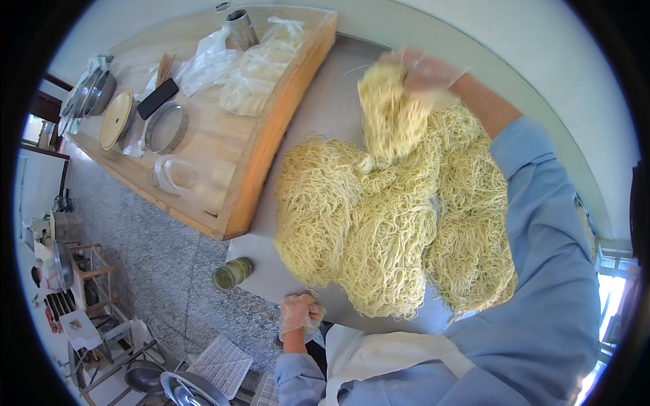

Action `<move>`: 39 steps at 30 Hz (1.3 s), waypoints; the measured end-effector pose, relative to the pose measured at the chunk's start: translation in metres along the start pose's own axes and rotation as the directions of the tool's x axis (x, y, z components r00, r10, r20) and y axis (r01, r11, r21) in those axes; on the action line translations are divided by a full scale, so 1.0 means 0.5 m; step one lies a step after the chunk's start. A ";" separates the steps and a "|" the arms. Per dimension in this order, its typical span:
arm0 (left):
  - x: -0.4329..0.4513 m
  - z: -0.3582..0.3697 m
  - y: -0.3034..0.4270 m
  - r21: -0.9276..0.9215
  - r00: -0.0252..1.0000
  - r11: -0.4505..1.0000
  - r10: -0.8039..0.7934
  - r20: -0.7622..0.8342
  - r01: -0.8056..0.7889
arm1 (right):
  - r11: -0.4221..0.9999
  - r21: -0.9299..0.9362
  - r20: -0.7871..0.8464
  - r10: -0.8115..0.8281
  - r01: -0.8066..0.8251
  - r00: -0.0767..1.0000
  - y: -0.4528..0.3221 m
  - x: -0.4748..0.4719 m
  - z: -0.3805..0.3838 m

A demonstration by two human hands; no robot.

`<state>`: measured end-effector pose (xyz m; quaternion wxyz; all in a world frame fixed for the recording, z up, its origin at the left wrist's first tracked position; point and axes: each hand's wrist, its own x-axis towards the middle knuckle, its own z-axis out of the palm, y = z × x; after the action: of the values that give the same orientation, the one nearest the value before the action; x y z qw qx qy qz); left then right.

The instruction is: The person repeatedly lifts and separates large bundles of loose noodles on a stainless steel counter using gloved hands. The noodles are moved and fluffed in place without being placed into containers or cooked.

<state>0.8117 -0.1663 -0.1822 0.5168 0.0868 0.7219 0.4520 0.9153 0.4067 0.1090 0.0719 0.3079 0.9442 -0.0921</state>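
Observation:
My right hand [426,71], in a clear plastic glove and blurred by motion, grips a bundle of pale yellow noodles [393,116] at the far end of a metal-topped table [325,96]. The bundle hangs over a large heap of loose noodles [391,238], which spreads across the table in broad, touching mounds. My left hand [302,310], gloved too, is curled into a fist beside the table's near edge, with nothing visible in it. A glass jar [232,274] with greenish contents lies or stands near the table's left corner; its exact pose is unclear.
A raised wooden worktop [203,127] adjoins on the left, bearing a sieve [165,128], a black phone-like object [158,99], plastic bags [254,71] and a metal cylinder [242,29]. A white plastic crate [221,363] and metal basins [190,388] are at lower left.

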 end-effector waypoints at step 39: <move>-0.013 0.003 0.056 0.281 0.999 0.959 0.044 0.004 -0.043 | 0.982 -0.134 0.023 0.135 -0.131 0.991 0.031 0.074 0.352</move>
<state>0.8064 -0.1529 -0.1570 0.4884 0.1749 0.7772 0.3562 0.9088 0.4015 -0.0712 0.1134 0.3633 0.9243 -0.0293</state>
